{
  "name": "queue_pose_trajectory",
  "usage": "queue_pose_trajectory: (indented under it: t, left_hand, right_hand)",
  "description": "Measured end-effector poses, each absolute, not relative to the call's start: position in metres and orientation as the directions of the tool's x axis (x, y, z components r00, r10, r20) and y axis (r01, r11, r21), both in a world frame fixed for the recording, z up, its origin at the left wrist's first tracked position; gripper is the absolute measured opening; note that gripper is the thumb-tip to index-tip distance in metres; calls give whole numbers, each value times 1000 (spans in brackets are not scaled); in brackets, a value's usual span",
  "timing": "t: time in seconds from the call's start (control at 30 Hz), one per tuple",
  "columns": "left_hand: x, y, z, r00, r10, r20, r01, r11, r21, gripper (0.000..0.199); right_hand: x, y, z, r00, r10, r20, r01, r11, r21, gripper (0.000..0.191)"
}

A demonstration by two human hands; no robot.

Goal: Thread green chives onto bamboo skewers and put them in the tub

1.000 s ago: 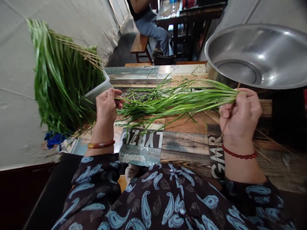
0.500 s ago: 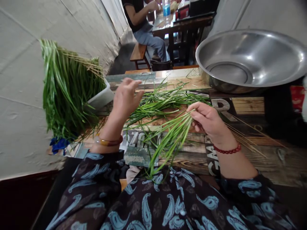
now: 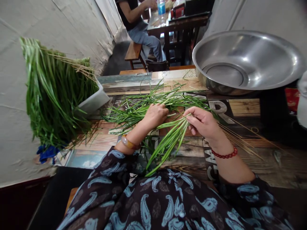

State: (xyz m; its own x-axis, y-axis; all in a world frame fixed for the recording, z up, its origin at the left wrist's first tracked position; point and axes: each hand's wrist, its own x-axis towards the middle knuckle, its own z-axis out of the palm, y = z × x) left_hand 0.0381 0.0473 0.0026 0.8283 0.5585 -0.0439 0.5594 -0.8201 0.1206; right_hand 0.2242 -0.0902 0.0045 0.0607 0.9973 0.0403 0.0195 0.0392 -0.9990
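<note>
My right hand (image 3: 200, 124) pinches the pale ends of a bunch of garlic chives (image 3: 169, 140) between thumb and fingers. The green blades hang down and left toward my shirt. My left hand (image 3: 157, 115) is at the near side of a loose pile of chives (image 3: 134, 108) on the table, its fingers curled closed around some stems; the fingertips are partly hidden. Thin bamboo skewers (image 3: 236, 140) lie to the right of my right hand. At the left, chives threaded on skewers (image 3: 55, 89) drape over a white plastic tub (image 3: 94, 101).
A large steel basin (image 3: 249, 60) stands at the table's back right. The wood-patterned table (image 3: 88, 143) carries printed letters. Beyond it, a person (image 3: 134, 22) sits on a wooden stool at another table with a bottle (image 3: 161, 8). A wall borders the left side.
My left hand has moved right and down from above the table into the loose chives, and its fingers have closed. My right hand keeps its bunch. The view has shifted slightly right.
</note>
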Motion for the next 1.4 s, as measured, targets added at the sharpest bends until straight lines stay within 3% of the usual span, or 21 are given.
queue_pose_trajectory:
  t: [0.07, 0.17, 0.23, 0.33, 0.57, 0.93, 1.4]
  left_hand:
    - [31, 51, 2, 794, 608, 8, 564, -741, 364, 10]
    - [20, 48, 7, 685, 728, -3, 413, -385, 826, 10]
    - [16, 41, 13, 654, 753, -78, 254, -121, 960, 22]
    - [17, 26, 17, 649, 744, -156, 159, 68, 985, 34]
    - [23, 12, 7, 633, 749, -196, 129, 148, 981, 36]
    - [17, 13, 3, 588, 793, -161, 149, 89, 985, 27]
    - [21, 5, 8, 588, 785, -196, 140, 140, 980, 26]
  right_hand:
    - [222, -89, 2, 101, 994, 37, 6, 37, -999, 20]
    - [214, -88, 0, 170, 985, 22, -16, 25, -1000, 25]
    - [207, -88, -2, 197, 980, 10, -7, 12, -1000, 26]
    - [195, -90, -5, 201, 979, 16, 98, -4, -995, 25]
    - [183, -93, -4, 263, 956, 132, 392, 19, -920, 21]
    - [185, -94, -5, 236, 972, 24, 370, -67, -927, 18]
    - [182, -92, -6, 213, 966, 145, 473, 29, -881, 16]
